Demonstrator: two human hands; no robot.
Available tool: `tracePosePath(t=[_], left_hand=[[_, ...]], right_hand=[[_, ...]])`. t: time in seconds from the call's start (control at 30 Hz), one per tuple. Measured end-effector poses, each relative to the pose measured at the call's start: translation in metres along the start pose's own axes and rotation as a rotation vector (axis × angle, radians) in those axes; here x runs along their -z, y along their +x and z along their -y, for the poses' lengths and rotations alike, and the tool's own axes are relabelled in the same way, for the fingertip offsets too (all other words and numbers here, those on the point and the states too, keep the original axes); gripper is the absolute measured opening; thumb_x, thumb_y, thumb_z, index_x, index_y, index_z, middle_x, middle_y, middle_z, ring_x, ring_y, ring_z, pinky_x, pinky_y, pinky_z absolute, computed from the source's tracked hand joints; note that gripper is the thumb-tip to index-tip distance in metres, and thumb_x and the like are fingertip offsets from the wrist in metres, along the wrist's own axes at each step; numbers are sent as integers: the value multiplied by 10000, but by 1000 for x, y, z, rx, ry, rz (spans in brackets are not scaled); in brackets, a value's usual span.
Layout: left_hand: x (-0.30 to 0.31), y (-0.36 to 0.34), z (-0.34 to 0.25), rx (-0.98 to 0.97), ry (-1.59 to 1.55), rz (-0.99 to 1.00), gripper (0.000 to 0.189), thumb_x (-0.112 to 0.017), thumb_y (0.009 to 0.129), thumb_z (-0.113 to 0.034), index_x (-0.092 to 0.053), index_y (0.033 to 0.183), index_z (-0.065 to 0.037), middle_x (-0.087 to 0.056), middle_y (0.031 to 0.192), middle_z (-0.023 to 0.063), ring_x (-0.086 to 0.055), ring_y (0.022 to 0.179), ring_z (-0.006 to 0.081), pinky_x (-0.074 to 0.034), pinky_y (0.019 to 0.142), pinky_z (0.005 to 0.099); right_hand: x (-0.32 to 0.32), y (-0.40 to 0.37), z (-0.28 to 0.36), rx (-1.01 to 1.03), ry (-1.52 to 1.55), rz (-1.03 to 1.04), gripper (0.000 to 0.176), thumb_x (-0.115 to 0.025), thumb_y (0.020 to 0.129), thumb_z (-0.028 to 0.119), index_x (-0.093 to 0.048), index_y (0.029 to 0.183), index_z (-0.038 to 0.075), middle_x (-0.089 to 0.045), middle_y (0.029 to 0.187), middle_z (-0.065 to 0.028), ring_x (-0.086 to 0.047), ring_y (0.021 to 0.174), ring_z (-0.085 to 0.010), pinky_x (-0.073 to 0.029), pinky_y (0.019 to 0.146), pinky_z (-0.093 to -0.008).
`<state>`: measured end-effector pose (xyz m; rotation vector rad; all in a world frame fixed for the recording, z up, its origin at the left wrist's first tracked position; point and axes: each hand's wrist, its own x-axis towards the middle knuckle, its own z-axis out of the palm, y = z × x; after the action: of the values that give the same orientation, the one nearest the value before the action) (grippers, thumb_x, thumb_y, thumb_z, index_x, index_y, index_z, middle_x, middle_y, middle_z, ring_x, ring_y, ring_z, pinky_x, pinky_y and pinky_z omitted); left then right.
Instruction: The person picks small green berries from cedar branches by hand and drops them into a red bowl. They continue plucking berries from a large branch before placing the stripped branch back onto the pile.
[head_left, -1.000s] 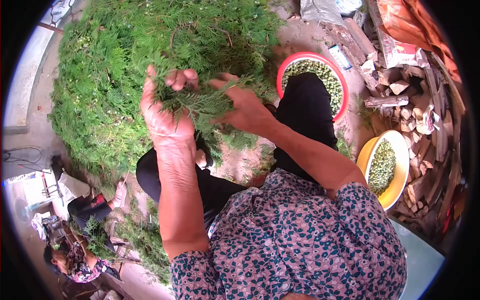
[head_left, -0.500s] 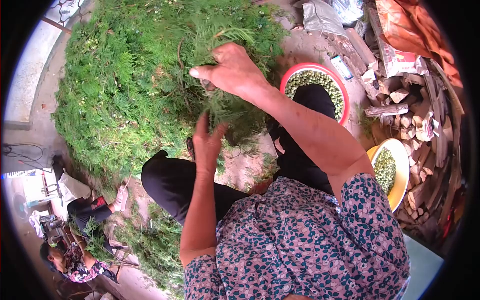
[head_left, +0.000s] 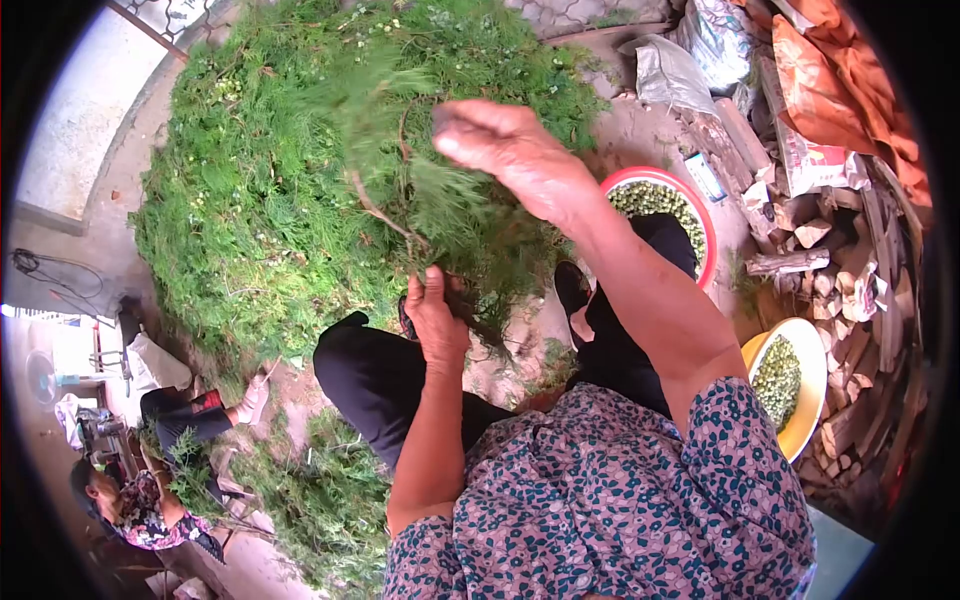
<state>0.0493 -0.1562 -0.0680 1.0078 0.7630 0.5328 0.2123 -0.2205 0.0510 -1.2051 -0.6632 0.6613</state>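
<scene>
My left hand (head_left: 437,325), low in front of my knees, grips the stem of a leafy evergreen branch (head_left: 450,195). The branch's feathery green sprays fan upward, partly smeared by motion. Above and to the right is my right hand (head_left: 520,160), its fingers pinched together over the foliage; what they hold, if anything, I cannot make out. Behind both hands spreads a large heap of green cuttings (head_left: 260,200) dotted with small pale berries. A red-rimmed basin (head_left: 713,250) of small green berries stands beside my right knee, which hides part of it.
A yellow basin (head_left: 812,400) with more berries stands at my right. Split firewood (head_left: 800,262), sacks (head_left: 672,75) and an orange cloth (head_left: 840,75) line the right side. At lower left another person (head_left: 150,500) sits near more cut branches (head_left: 320,490).
My right hand has lifted away from my left hand and the foliage. My left hand has closed round the branch stem, which shows more plainly. The whole view has shifted slightly.
</scene>
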Motion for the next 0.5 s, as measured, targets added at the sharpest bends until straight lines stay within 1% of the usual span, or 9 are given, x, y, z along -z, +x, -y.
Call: tracePosePath(t=[0.07, 0.1, 0.13, 0.2, 0.23, 0.3, 0.4, 0.47, 0.5], left_hand=[[10, 14, 9, 5, -389, -103, 165, -601, 834, -200, -487, 877, -89, -520, 785, 1, -473, 625, 118, -424, 579, 254], [18, 17, 10, 29, -436, -70, 201, -615, 824, -216, -481, 911, -93, -519, 826, -2, -489, 671, 140, -433, 625, 285], [23, 22, 12, 27, -437, -73, 201, -615, 824, -216, -481, 911, -93, -519, 826, -2, -489, 671, 140, -433, 625, 285], [31, 31, 13, 72, -522, -141, 223, -625, 816, -214, -488, 940, -90, -521, 869, -2, -498, 745, 169, -438, 680, 334], [32, 30, 8, 104, -541, -128, 266, -617, 818, -235, -489, 1000, -90, -525, 912, 1, -495, 810, 187, -436, 722, 377], [29, 27, -2, 98, -550, -136, 287, -610, 821, -256, -489, 1023, -92, -526, 930, 3, -494, 822, 193, -438, 722, 387], [39, 32, 0, 83, -541, -83, 341, -578, 833, -313, -490, 1082, -98, -532, 982, 24, -498, 869, 214, -449, 749, 417], [34, 26, -10, 63, -586, -6, 346, -555, 845, -309, -490, 1109, -95, -546, 1027, 58, -517, 914, 246, -452, 784, 449], [32, 22, -15, 56, -601, 10, 337, -517, 864, -307, -490, 1125, -95, -554, 1056, 99, -530, 946, 285, -450, 807, 481]], right_hand=[[8, -11, 7, 138, 12, -119, 419, -662, 762, 157, -537, 1123, -13, -596, 951, -89, -564, 860, -151, -441, 771, -272], [11, -19, 9, 120, 60, -183, 307, -628, 785, 121, -575, 1062, -1, -606, 905, -87, -583, 816, -147, -463, 719, -265], [15, -27, 8, 119, 61, -179, 307, -628, 785, 121, -575, 1062, -1, -606, 905, -87, -583, 816, -147, -463, 719, -265], [23, -46, 0, 66, 3, -304, 201, -588, 812, 98, -597, 979, -13, -613, 809, -66, -589, 719, -134, -471, 641, -247], [26, -57, -5, 66, 3, -298, 201, -588, 812, 98, -597, 979, -13, -613, 809, -66, -589, 719, -134, -471, 641, -247], [30, -76, -20, -108, 10, -160, 165, -540, 851, 107, -599, 963, 1, -619, 774, -45, -597, 682, -123, -484, 619, -237], [30, -84, -53, -194, -60, -94, 151, -532, 851, 102, -602, 949, 10, -616, 737, -34, -594, 649, -113, -484, 585, -234], [29, -81, -76, -192, -72, -104, 161, -539, 843, 98, -600, 963, 10, -610, 777, -25, -580, 692, -96, -467, 617, -222], [24, -77, -81, -128, -169, -118, 179, -543, 841, 107, -596, 976, 3, -603, 800, -20, -565, 720, -86, -453, 639, -217]])
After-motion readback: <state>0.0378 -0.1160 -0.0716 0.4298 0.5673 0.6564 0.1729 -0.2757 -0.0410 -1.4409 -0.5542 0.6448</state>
